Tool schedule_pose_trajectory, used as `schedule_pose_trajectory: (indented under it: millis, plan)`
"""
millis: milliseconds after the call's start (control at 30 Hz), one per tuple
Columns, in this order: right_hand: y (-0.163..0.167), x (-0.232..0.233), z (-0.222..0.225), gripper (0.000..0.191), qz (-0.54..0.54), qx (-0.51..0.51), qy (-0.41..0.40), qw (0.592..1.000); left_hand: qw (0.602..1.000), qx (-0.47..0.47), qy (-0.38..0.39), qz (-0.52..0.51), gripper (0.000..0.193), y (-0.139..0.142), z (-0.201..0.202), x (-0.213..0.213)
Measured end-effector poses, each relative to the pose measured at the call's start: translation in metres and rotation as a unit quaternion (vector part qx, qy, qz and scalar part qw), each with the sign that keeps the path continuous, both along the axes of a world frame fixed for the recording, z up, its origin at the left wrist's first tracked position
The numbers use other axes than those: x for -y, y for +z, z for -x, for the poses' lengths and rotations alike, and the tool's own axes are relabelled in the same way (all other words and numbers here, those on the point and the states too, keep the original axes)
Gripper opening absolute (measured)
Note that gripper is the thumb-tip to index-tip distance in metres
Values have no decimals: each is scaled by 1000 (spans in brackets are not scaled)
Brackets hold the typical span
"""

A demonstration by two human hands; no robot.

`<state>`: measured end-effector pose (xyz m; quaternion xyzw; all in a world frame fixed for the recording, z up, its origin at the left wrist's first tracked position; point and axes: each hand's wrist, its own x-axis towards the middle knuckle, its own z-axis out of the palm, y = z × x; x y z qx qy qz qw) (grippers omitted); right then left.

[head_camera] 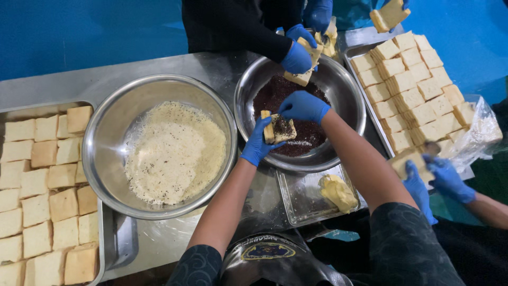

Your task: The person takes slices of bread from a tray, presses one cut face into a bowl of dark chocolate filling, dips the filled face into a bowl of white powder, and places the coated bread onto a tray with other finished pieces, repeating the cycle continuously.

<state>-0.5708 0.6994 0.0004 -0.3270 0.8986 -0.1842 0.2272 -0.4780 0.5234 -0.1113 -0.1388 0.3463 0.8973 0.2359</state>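
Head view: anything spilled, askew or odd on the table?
Nothing stands out. The bread trays hold tidy rows, both steel bowls sit upright, and the left hand and right hand hold a bread slice over the dark filling.

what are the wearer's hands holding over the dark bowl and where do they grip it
The left hand holds a folded bread slice by its left edge; the right hand presses on its top over the bowl of dark sprinkles.
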Motion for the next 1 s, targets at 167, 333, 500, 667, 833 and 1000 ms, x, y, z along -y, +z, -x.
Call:
schedule_pose_trajectory:
  millis: [167,333,500,667,833,1000]
  plan:
    - [-2,0,1,22,57,-3,-16,998,1000,0,7,13,68,-2,1,-2]
    - [-5,-19,8,24,77,51,-119,989,995,10,-16,-95,64,-18,9,-8]
    - [-15,-56,-19,35,92,-26,-129,987,973,29,24,-226,55,-22,-12,44]
    - [-46,23,-74,46,91,-104,-249,959,965,-31,118,-232,55,-2,-66,153]
    - [-95,196,-125,44,236,66,-73,967,967,-58,243,-44,63,40,-128,277]
    - [-151,317,-149,72,201,-141,95,965,950,-103,294,-4,63,65,-179,344]
